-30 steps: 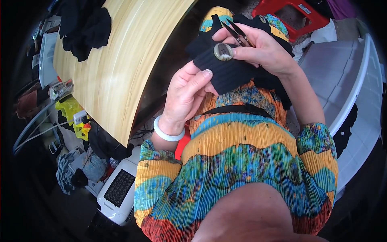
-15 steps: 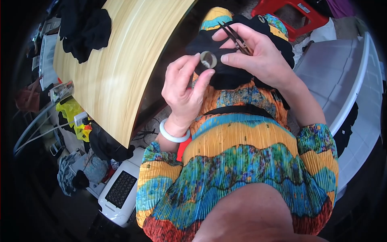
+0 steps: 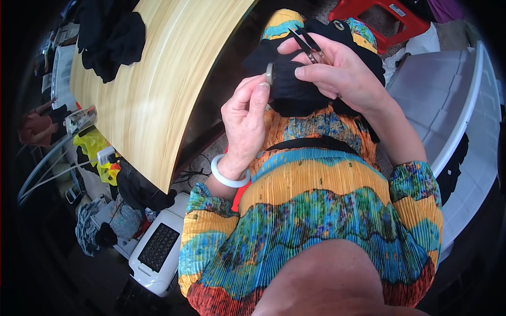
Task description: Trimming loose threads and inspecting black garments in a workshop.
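My left hand (image 3: 243, 118), with a pale bangle on its wrist, pinches a large round button (image 3: 270, 73) between thumb and fingertips. The button is turned almost edge-on. To the right, my right hand (image 3: 345, 73) is curled around small dark thread snips (image 3: 307, 46), whose two points stick out apart toward the upper left. Its thumb is a short way from the button, not touching it. Under both hands a black garment (image 3: 295, 87) lies across my lap. A similar round button (image 3: 339, 25) sits on the garment's far part.
On the left stands a wood-grain table (image 3: 158, 79) with a bundled black cloth (image 3: 110, 42) on it. A large grey plastic bin (image 3: 437, 105) is close on my right. Beyond my knees is a red stool (image 3: 385, 31). A white lidded box (image 3: 158, 253) stands at lower left.
My left hand has turned the button from face-up to nearly edge-on. My right thumb has drawn slightly away from the button, and the snips have shifted a little.
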A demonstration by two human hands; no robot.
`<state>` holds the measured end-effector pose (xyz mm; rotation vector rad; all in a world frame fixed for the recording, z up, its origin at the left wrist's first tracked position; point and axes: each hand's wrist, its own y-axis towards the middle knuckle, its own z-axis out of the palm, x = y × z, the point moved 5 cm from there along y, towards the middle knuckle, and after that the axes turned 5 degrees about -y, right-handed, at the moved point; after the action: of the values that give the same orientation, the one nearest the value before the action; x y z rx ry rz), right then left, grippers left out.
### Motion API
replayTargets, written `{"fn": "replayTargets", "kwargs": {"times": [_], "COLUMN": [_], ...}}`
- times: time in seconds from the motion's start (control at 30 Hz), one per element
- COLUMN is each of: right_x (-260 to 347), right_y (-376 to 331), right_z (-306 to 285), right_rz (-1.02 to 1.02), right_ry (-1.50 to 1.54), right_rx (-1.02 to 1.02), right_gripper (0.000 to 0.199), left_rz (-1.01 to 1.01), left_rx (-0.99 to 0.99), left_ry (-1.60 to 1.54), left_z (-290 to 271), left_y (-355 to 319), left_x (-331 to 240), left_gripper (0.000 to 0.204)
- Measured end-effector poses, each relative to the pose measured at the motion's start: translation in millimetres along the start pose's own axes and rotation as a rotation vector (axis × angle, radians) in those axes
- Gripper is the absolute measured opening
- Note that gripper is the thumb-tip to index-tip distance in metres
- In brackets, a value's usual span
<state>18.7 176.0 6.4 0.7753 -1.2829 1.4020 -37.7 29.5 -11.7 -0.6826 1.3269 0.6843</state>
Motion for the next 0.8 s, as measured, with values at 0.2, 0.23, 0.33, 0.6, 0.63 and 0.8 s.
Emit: {"fn": "replayTargets", "kwargs": {"times": [0.2, 0.23, 0.33, 0.6, 0.63, 0.8], "right_x": [6.3, 5.7, 1.7, -11.8, -13.4, 1.3], "right_y": [1.8, 0.7, 4.9, 9.9, 10.0, 10.1], "right_z": [-7.8, -11.1, -19.1, -19.5, -19.3, -51.1], "right_rz": [-0.107, -0.053, -0.056, -0.027, -0.026, -0.154], "right_ry": [-0.101, -0.097, -0.074, 0.068, 0.042, -0.298], "right_rx": [0.203, 0.234, 0.186, 0.215, 0.214, 0.006], "right_gripper": [0.046, 0.046, 0.043, 0.042, 0.041, 0.034], "left_rz": [0.032, -0.059, -0.302, -0.593, -0.59, -0.538], "left_rx": [0.003, 0.127, 0.231, 0.189, 0.212, 0.418], "left_ry": [0.02, -0.085, -0.253, -0.63, -0.647, -0.272], "left_z": [-0.8, 4.3, 10.2, 18.4, 18.2, -14.7], "left_y": [14.1, 15.5, 11.5, 9.9, 10.2, -11.8], "left_x": [-9.1, -10.9, -9.8, 6.6, 7.2, 3.5], "left_gripper": [0.024, 0.026, 0.021, 0.019, 0.019, 0.017]}}
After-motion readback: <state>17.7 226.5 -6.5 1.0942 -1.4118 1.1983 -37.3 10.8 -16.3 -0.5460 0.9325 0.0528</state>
